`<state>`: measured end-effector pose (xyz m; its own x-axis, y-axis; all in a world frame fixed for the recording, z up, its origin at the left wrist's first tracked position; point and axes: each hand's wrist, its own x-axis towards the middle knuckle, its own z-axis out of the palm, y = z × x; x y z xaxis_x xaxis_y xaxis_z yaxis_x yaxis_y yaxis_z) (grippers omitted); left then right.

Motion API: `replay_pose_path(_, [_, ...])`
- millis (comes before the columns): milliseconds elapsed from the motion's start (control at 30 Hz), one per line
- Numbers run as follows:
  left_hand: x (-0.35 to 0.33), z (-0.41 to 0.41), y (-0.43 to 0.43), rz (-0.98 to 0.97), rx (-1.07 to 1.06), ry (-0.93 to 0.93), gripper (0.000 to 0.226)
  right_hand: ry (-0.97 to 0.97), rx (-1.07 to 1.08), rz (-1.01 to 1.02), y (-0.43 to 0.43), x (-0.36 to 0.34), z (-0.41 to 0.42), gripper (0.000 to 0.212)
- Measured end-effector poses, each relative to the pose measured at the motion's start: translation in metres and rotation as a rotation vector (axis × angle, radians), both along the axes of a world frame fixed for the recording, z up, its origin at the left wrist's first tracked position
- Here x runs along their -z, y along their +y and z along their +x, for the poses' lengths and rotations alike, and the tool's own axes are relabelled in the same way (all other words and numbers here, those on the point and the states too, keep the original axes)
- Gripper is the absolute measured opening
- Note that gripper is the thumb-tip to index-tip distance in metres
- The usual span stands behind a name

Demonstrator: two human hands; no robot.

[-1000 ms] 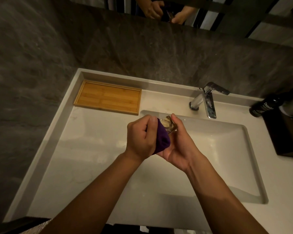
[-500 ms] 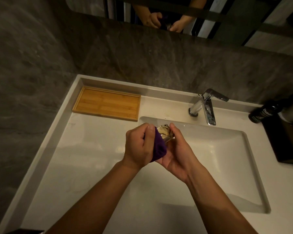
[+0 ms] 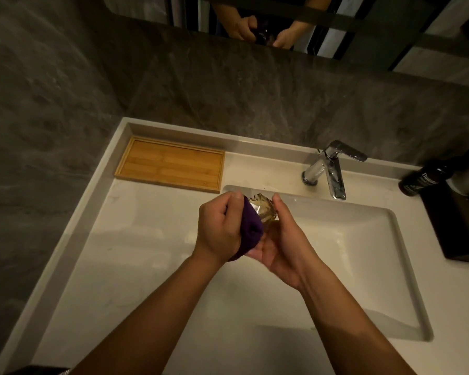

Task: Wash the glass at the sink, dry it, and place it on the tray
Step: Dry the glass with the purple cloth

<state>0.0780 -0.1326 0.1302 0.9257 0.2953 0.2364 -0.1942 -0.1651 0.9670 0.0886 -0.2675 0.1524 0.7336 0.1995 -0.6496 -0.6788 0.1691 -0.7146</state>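
A small clear cut glass (image 3: 263, 209) lies tilted in my right hand (image 3: 284, 239), which cups it from the right and below, over the left end of the white sink basin (image 3: 363, 255). My left hand (image 3: 220, 228) is closed around a purple cloth (image 3: 251, 230) and presses it against the glass's left side. Most of the glass is hidden by the cloth and my fingers. A shallow bamboo tray (image 3: 169, 165) sits with nothing on it at the back left corner of the white counter, well apart from both hands.
A chrome tap (image 3: 329, 169) stands behind the basin with no water running. At the right edge a dark bottle (image 3: 424, 177) leans by a dark box (image 3: 466, 226). Grey stone wall and a mirror rise behind the counter (image 3: 136, 253).
The view has tilted so the counter sits lower in frame. Both hands stay together on the glass and cloth, with only slight shifts of the fingers.
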Motion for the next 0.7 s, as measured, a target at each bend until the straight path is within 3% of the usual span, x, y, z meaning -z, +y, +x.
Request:
replay_pose_path(67, [-0.007, 0.005, 0.007, -0.196, 0.051, 0.158, 0.039, -0.227, -0.041, -0.221, -0.004, 0.000, 0.003, 0.053])
replay_pose_path(133, [-0.013, 0.010, 0.011, -0.346, 0.125, 0.360, 0.040, -0.437, -0.086, -0.317, -0.008, -0.001, 0.005, 0.045])
replay_pose_path(267, [-0.019, 0.016, 0.003, -0.316, 0.143, 0.566, 0.046, -0.523, -0.072, -0.310, -0.003, 0.002, 0.004, 0.055])
replay_pose_path(533, [-0.010, -0.004, -0.020, 0.121, 0.051, 0.359, 0.032, -0.385, 0.079, -0.373, 0.007, 0.008, 0.006, 0.077])
replay_pose_path(700, [-0.008, -0.012, -0.034, -0.094, -0.187, 0.265, 0.025, -0.307, 0.273, -0.241, 0.024, -0.002, -0.002, 0.066])
